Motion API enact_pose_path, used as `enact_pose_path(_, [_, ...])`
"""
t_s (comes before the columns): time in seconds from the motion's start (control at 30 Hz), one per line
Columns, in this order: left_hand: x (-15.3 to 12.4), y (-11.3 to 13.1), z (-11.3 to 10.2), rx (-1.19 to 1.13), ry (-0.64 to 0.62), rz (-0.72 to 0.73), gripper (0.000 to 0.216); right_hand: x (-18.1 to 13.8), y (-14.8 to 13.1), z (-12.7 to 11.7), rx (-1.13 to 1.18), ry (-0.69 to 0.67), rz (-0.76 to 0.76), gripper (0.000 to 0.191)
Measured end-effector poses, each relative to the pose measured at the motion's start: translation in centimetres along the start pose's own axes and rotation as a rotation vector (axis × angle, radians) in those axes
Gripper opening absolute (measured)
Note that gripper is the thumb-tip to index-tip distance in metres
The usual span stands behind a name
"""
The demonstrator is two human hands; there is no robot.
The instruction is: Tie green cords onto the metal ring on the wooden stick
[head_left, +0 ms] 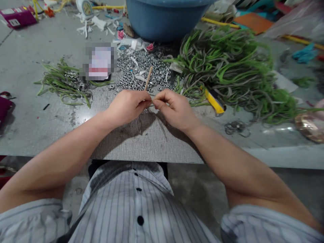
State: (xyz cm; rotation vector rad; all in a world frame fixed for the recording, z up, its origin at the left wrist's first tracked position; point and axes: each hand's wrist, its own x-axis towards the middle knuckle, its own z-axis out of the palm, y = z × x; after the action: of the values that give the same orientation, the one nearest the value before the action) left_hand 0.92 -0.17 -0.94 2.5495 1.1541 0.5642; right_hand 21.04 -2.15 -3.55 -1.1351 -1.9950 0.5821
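Over the near middle of the table, my left hand (pixel 130 105) and my right hand (pixel 176 108) meet fingertip to fingertip, both closed in a pinch. A thin wooden stick (pixel 149 78) rises out of my left fingers, tilted slightly right. Between the fingertips shows a bit of thin greenish cord (pixel 152 101), pinched by my right hand; most of it is hidden. Just beyond the hands lies a spread of small silver metal rings (pixel 126 79). A large heap of green and grey cords (pixel 227 67) is to the right, with a smaller bundle of green cords (pixel 65 81) to the left.
A blue basin (pixel 167 20) stands at the back, with white scraps (pixel 100 23) beside it. A yellow-and-black cutter (pixel 214 101) lies against the cord heap. A blurred-out card-like item (pixel 100 64) sits left of the rings. The table's front edge runs close before me.
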Motion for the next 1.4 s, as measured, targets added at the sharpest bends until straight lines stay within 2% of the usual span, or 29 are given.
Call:
enact_pose_path(0.2, [0.2,0.6,-0.3,0.065,-0.073,-0.052,0.027,-0.2,-0.2,-0.1,-0.085,-0.010,-0.002,0.015])
enact_pose_path(0.3, [0.3,0.5,-0.5,0.125,-0.126,-0.058,0.027,-0.1,-0.1,-0.4,-0.140,-0.065,0.012,0.014])
enact_pose_path(0.47, [0.2,-0.4,-1.1,0.204,-0.193,0.056,0.029,0.1,0.6,-0.7,-0.235,-0.172,-0.032,0.016])
enact_pose_path(0.67, [0.2,0.0,-1.7,0.265,-0.316,0.018,0.027,0.1,1.1,-0.4,-0.304,-0.230,-0.053,0.013])
enact_pose_path(0.97, [0.3,0.5,-1.4,0.318,-0.344,-0.022,0.030,0.2,1.3,-0.1,-0.300,-0.255,-0.010,0.016])
enact_pose_path(1.4, [0.1,0.1,-0.6,0.212,-0.261,-0.017,0.022,0.3,1.3,-0.1,-0.288,-0.259,-0.017,0.012])
